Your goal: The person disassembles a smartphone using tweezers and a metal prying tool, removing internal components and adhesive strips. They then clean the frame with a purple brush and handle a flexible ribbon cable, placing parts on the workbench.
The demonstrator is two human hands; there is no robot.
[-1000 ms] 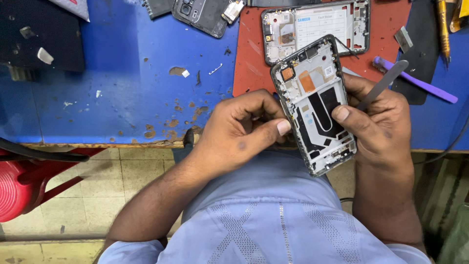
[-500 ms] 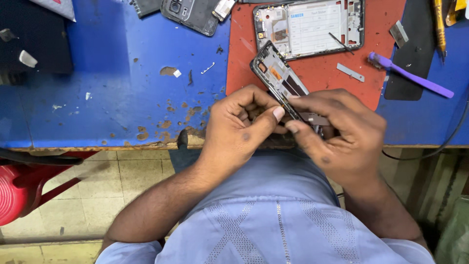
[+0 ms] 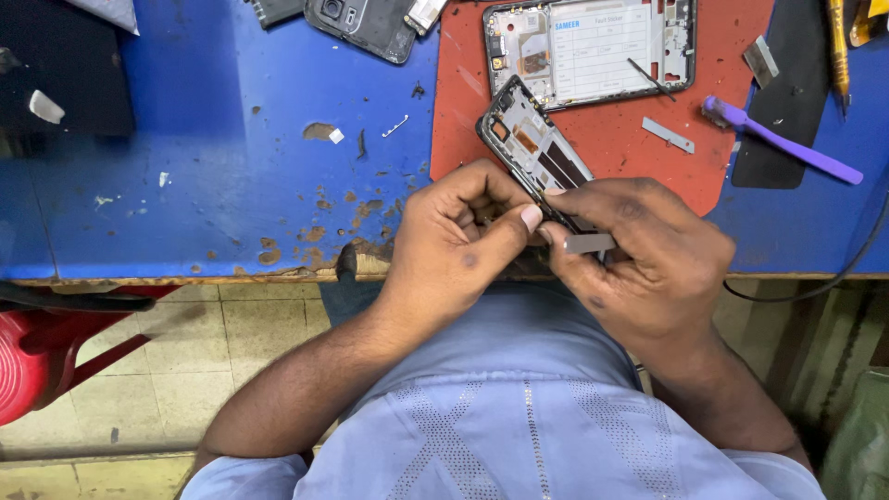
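We are gripping a stripped phone frame [image 3: 532, 148] in both hands, left hand [image 3: 454, 245] at nine o'clock, right hand [image 3: 639, 255] pinching a metal strip [image 3: 589, 243] against it; reassembly looks unfinished

The tabletop [image 3: 213, 185] is blue, chipped to brown spots near its front edge. A red mat [image 3: 611, 148] lies at upper centre-right. The phone frame [image 3: 532, 148] is black with orange and silver patches. A purple tool [image 3: 787, 143] lies at upper right beside a black mat [image 3: 787, 102]. The shirt [image 3: 519, 407] is pale blue with a dotted silver crisscross pattern. A red stool [image 3: 28, 361] sits at lower left over beige floor tiles [image 3: 231, 343].
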